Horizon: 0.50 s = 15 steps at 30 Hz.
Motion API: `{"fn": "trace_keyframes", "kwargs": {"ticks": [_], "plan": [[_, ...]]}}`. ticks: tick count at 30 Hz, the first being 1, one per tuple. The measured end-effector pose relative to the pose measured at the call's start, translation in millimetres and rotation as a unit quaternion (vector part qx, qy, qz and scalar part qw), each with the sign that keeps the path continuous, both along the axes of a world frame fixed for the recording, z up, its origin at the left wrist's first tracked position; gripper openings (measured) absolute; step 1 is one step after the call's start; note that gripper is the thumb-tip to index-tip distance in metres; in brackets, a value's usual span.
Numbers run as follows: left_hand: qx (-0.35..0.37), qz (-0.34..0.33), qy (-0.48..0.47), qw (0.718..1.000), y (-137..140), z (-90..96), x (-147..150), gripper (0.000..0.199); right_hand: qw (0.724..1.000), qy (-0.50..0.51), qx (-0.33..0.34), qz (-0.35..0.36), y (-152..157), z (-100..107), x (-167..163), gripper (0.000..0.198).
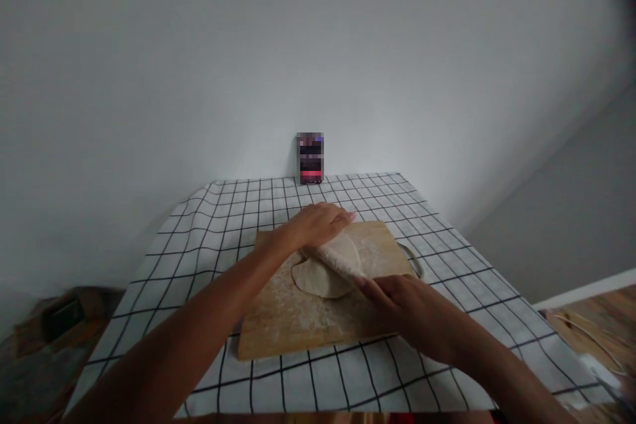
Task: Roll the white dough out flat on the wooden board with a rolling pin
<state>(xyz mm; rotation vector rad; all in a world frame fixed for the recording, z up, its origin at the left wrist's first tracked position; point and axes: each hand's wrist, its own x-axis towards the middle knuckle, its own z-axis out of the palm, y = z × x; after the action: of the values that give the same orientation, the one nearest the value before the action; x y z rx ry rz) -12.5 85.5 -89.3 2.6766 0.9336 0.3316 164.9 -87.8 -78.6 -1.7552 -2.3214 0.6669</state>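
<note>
Folding or turning the dough (pixel 320 279) over on the floured board (pixel 278 331), by the look of it. Calls, most likely, for an even lift at both edges, to keep from stretching or tearing. Pinching the raised flap (pixel 344 250) at its right end between thumb and fingers of the right hand (pixel 401 295); curved over the far edge with the left hand (pixel 322 222), but cannot tell in this dim view whether gripping or only resting there. Set mid-board, between both hands, touching the right fingertips.
</note>
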Motion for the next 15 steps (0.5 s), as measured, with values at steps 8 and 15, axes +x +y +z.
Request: {"fn": "trace_keyframes", "kwargs": {"ticks": [8, 15], "plan": [[0.007, 0.012, 0.01, 1.0, -9, -8.7, -11, 0.05, 0.997, -0.041, 0.056, -0.022, -6, -14, -3, 0.057], [-0.07, 0.069, 0.046, 0.994, -26, -4.3, -24, 0.055, 0.981, -0.132, 0.144, 0.001, -5, -19, -4, 0.05]]}}
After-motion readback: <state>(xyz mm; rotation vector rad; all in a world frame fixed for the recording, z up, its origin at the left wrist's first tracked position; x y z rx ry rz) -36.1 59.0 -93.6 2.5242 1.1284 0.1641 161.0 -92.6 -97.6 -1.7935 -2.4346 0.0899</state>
